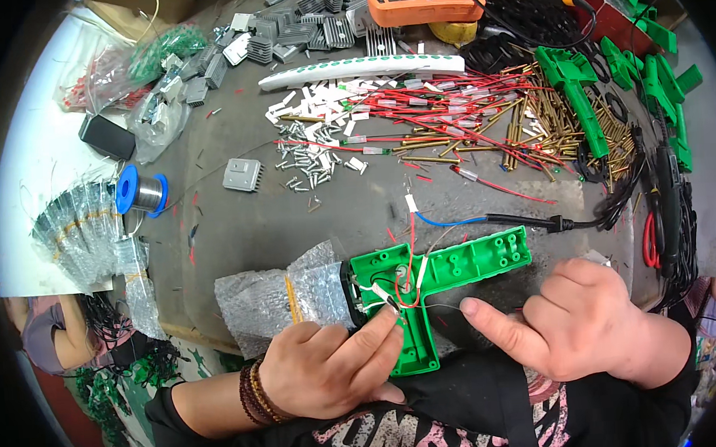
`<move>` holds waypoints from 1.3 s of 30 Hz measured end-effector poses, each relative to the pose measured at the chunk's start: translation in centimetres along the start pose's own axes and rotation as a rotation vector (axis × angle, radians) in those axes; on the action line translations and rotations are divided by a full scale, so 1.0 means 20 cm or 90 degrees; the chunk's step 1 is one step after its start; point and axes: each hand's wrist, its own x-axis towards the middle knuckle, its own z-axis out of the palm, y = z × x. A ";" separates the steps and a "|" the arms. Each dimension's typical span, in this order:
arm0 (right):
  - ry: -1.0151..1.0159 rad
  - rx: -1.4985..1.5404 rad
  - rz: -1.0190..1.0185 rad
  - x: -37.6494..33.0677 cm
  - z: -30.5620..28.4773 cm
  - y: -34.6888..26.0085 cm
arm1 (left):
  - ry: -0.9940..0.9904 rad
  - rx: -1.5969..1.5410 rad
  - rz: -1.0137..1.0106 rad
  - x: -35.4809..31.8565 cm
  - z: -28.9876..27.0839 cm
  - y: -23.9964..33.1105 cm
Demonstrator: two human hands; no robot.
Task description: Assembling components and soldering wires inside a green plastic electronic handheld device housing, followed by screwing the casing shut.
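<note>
A green plastic housing half (pixel 473 259), shaped like a handle with a head, lies open side up in front of me. Red, white and black wires and a small black part (pixel 392 304) sit inside its head. My left hand (pixel 329 367) reaches over the near left wall, fingers together and fingertips against the black part and wires; its thumb is by the near edge. To the right, my right hand (pixel 570 322) has curled fingers and pinches a thin grey wire (pixel 443 306) running from the housing. A bubble-wrapped piece (pixel 257 302) with a yellow band joins the housing's left end.
A black power cord (pixel 528 220) with a blue lead lies beyond the housing. Farther back are red-wired indicator lights (pixel 417 111), screws (pixel 310 157), brass rods (pixel 523 126) and heat sinks (pixel 335 26). A solder spool (pixel 142 193) stands left; an orange multimeter (pixel 423 1) lies at back.
</note>
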 end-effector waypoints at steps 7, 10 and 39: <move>0.008 -0.033 -0.025 0.05 0.06 -0.03 | 0.011 -0.002 0.022 0.00 0.01 -0.01; -0.003 0.111 0.037 0.08 0.14 -0.06 | 0.019 -0.007 0.026 0.00 0.01 -0.01; -0.157 0.096 0.083 0.35 0.07 -0.12 | -0.009 -0.163 -0.080 0.11 -0.08 -0.24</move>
